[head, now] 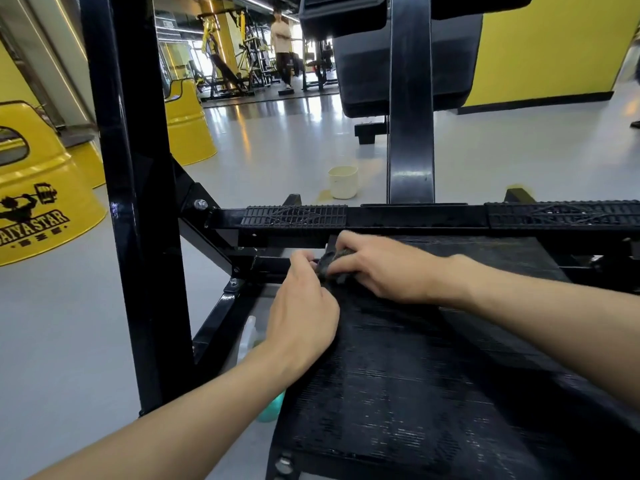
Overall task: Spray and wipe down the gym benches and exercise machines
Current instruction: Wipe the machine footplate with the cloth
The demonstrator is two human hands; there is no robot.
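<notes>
Cloth [331, 263], dark grey, lies bunched on the ribbed plate [398, 375] of the machine [138, 237]; left hand [301, 306] and right hand [377, 268] both grasp it with curled fingers.

Bright, even indoor light glares off the pale floor [284, 140], with wide-angle bending and softness at the edges.

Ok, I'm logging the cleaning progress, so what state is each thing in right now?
cloth: bunched, on the footplate corner
right hand: grips cloth
left hand: pinches cloth's edge
spray bottle: on floor, not held
cup: upright on floor
</notes>
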